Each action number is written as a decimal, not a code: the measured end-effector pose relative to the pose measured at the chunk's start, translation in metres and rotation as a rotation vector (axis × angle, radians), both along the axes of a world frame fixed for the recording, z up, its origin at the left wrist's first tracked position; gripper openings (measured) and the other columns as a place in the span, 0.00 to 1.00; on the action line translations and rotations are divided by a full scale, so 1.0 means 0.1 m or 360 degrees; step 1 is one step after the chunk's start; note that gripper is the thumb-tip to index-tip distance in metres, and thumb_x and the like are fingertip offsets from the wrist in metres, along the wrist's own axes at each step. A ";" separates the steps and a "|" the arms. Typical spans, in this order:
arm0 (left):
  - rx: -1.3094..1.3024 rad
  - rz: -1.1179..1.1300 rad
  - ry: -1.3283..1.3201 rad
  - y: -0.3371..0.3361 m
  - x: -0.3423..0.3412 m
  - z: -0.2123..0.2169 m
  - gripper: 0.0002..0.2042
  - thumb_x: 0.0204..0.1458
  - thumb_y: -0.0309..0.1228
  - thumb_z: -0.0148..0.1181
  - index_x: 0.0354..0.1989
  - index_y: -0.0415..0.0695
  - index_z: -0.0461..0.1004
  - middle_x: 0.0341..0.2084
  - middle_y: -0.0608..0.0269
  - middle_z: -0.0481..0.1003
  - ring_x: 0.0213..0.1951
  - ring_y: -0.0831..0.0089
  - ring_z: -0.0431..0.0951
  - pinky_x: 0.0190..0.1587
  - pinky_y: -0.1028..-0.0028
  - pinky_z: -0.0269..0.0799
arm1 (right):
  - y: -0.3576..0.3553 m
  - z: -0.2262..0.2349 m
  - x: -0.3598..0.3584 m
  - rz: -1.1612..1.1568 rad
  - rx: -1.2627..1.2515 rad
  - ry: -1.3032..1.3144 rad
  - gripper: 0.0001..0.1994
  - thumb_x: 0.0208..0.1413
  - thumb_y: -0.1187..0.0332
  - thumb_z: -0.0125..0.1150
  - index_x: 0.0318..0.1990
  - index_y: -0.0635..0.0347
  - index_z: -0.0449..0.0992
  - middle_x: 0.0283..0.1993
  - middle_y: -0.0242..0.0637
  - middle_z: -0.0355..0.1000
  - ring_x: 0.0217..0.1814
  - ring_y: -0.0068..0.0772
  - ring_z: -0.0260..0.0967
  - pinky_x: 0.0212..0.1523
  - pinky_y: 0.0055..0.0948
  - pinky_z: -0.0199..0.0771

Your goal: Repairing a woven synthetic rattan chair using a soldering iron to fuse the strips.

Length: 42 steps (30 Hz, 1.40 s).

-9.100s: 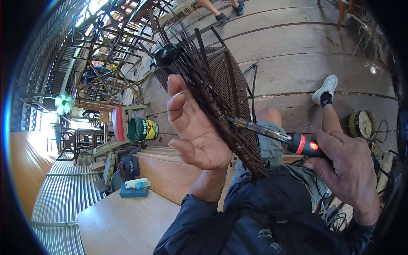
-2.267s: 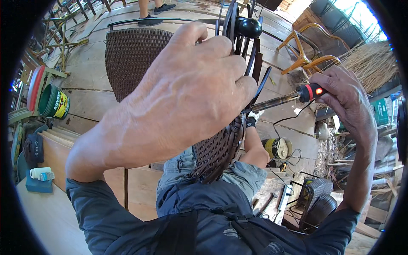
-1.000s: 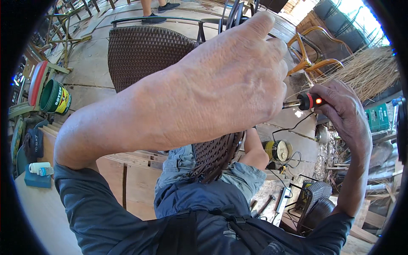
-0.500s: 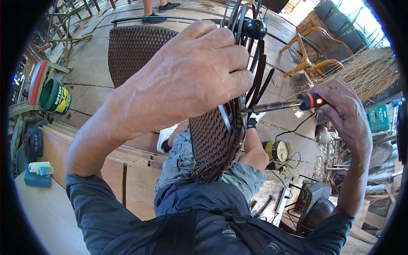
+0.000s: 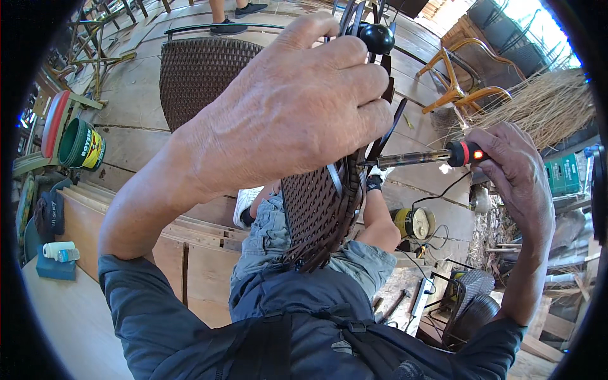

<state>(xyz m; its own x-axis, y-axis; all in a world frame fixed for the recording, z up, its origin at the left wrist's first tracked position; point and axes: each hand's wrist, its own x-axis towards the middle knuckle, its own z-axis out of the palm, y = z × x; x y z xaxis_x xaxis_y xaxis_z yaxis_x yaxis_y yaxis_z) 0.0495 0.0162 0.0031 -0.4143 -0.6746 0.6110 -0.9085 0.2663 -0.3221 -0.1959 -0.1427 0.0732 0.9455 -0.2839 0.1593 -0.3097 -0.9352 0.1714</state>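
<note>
A dark brown woven chair piece (image 5: 313, 212) stands across my lap, with long loose weaving strips (image 5: 394, 130) sticking up along its edge. My left hand (image 5: 310, 104) is curled over the top of that edge, closed around the strips; its fingertips are hidden behind it. In my right hand (image 5: 512, 161) is a soldering iron (image 5: 415, 157) with a black and red handle and a glowing light. The iron points left, and its tip meets the woven edge just below my left fingers. A glossy black ball (image 5: 378, 39) sits on the frame beyond my left hand.
Another woven brown panel (image 5: 202, 76) lies beyond my left forearm. A green bucket (image 5: 82, 145) stands at left. To the right are a rattan chair frame (image 5: 453, 95), straw-like fibres (image 5: 544, 101), a tin (image 5: 415, 223) and a power strip (image 5: 421, 297). Another person's shoes (image 5: 229, 28) show at the far side.
My left hand has shifted a little to the right and its fingers have moved over the strips. The soldering iron stays at nearly the same spot on the edge.
</note>
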 end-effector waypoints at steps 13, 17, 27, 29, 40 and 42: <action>-0.0074 0.0027 -0.0093 -0.08 -0.12 0.07 0.12 0.39 0.27 0.60 0.35 0.50 0.75 0.32 0.71 0.71 0.40 0.73 0.71 0.55 0.61 0.60 | 0.12 0.04 -0.05 -0.0033 -0.0133 -0.0037 0.16 0.45 0.73 0.63 0.45 0.57 0.74 0.33 0.40 0.67 0.39 0.44 0.66 0.42 0.41 0.64; -0.0109 0.0018 -0.0076 -0.06 -0.07 -0.02 0.12 0.39 0.28 0.60 0.36 0.51 0.75 0.33 0.71 0.71 0.41 0.73 0.71 0.54 0.61 0.59 | 0.14 0.07 -0.05 -0.0004 -0.0205 -0.0029 0.17 0.44 0.75 0.63 0.46 0.57 0.75 0.34 0.40 0.67 0.39 0.44 0.66 0.42 0.41 0.64; -0.0134 0.0077 -0.0015 -0.02 0.00 -0.09 0.13 0.41 0.28 0.58 0.39 0.51 0.75 0.34 0.71 0.70 0.41 0.72 0.70 0.53 0.62 0.58 | 0.10 0.04 -0.03 -0.0028 -0.0098 0.0022 0.15 0.47 0.73 0.61 0.45 0.57 0.74 0.35 0.40 0.67 0.40 0.45 0.66 0.44 0.41 0.65; -0.0136 0.0088 0.0014 -0.01 0.02 -0.11 0.13 0.41 0.28 0.58 0.39 0.51 0.74 0.34 0.71 0.70 0.40 0.72 0.70 0.53 0.62 0.59 | 0.12 0.04 -0.03 -0.0036 -0.0096 0.0014 0.15 0.47 0.73 0.61 0.45 0.57 0.74 0.35 0.40 0.67 0.40 0.45 0.66 0.44 0.41 0.65; -0.0083 0.0081 0.0095 0.00 0.04 -0.12 0.14 0.42 0.28 0.57 0.40 0.50 0.73 0.36 0.69 0.70 0.40 0.70 0.70 0.52 0.62 0.59 | 0.09 0.00 -0.05 -0.0007 -0.0030 -0.0034 0.14 0.46 0.71 0.62 0.43 0.57 0.74 0.32 0.39 0.66 0.39 0.44 0.65 0.44 0.41 0.64; -0.0086 0.0097 0.0075 0.03 0.03 -0.10 0.14 0.42 0.28 0.57 0.40 0.50 0.73 0.36 0.69 0.71 0.40 0.70 0.70 0.52 0.62 0.59 | 0.09 0.00 -0.04 -0.0002 -0.0058 -0.0037 0.15 0.46 0.71 0.62 0.44 0.57 0.74 0.32 0.39 0.66 0.38 0.44 0.65 0.43 0.41 0.64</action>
<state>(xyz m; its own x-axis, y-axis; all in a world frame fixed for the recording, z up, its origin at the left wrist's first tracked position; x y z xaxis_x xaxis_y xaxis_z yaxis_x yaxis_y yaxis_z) 0.0523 0.0190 -0.0074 -0.3435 -0.6632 0.6650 -0.9369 0.1934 -0.2911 -0.1995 -0.1336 0.0733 0.9411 -0.2787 0.1917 -0.3152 -0.9282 0.1979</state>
